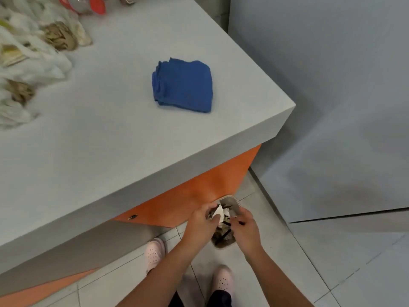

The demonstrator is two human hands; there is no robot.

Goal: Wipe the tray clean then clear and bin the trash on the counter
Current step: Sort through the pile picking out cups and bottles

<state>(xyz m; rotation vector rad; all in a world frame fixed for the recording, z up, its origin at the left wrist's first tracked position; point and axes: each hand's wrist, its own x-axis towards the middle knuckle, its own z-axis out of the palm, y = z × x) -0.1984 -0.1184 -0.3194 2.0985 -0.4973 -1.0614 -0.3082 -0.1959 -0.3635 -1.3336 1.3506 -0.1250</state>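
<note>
Both my hands are low over a small grey bin [235,201] on the floor below the counter corner. My left hand [200,224] pinches a white scrap of paper [218,212] above the bin's mouth. My right hand [246,229] is curled around a thin dark stick-like piece [241,223]. Inside the bin lie brown crumpled paper and dark sticks [223,234]. A folded blue cloth [183,85] lies on the grey counter [99,140] near its right corner. No tray is in view.
Crumpled white plastic bags [33,69] and brown paper wads [58,38] are piled along the counter's far left. A plastic bottle with a red cap [84,4] lies at the top edge. Orange cabinet front [199,187] is under the counter. My feet in pink shoes [155,254] stand on grey tiles.
</note>
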